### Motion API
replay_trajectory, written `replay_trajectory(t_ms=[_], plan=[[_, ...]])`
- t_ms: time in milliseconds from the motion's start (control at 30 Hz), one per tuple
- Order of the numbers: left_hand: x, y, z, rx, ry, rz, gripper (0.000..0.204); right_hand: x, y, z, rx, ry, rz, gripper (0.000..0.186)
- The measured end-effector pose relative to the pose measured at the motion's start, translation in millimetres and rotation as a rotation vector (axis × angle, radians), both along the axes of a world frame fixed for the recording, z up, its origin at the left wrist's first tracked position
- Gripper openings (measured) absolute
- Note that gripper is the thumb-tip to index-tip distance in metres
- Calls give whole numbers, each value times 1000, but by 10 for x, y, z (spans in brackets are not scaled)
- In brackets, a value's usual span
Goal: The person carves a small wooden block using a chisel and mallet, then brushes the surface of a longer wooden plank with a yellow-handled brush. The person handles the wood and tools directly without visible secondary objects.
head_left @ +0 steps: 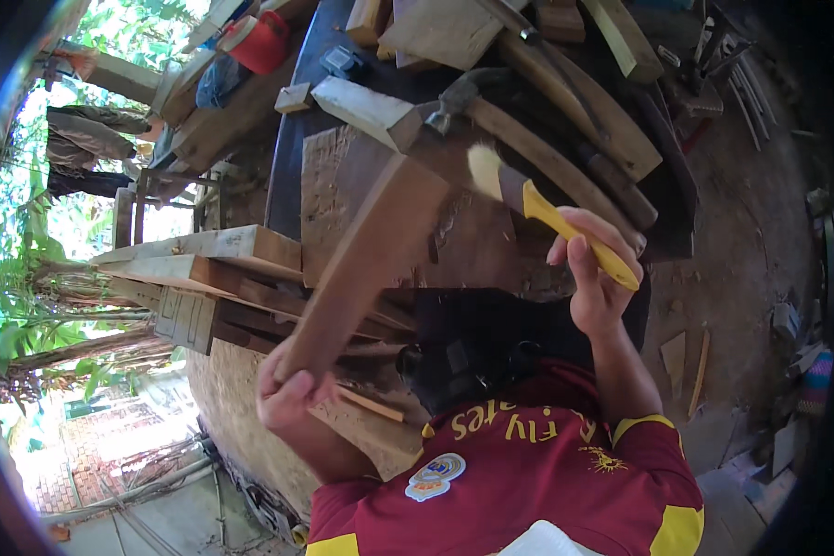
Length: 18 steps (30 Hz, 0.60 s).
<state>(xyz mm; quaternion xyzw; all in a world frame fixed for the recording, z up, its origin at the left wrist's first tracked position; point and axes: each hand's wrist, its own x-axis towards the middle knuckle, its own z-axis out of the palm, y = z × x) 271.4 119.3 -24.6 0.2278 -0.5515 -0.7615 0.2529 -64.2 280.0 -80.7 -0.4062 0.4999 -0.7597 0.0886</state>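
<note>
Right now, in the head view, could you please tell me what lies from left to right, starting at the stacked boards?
Stacked boards → left hand gripping a brown plank → yellow-handled brush → right hand holding it → wood scraps on the ground.

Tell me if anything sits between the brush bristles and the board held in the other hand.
Nothing visible does. The right hand holds the yellow-handled brush with its bristles just beside the upper end of the board, which the left hand grips at its lower end.

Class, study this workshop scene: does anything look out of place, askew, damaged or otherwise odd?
Nothing looks damaged or spilled. The left hand holds a long reddish-brown wooden board tilted up off the bench, and the right hand holds a yellow-handled paintbrush beside it. Timber offcuts and a hammer lie jumbled on the cluttered dark workbench.
</note>
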Motion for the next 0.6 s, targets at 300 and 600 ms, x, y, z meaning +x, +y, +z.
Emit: replay_trajectory(t_ms=[300, 600], plan=[[-955, -759, 965, -830, -597, 409, 30, -85, -224, -65, 168, 523, -38, 33], [-2226, -2219, 827, -1677, -1126, 142, 28, -75, -195, -397, 100, 706, -184, 49]])
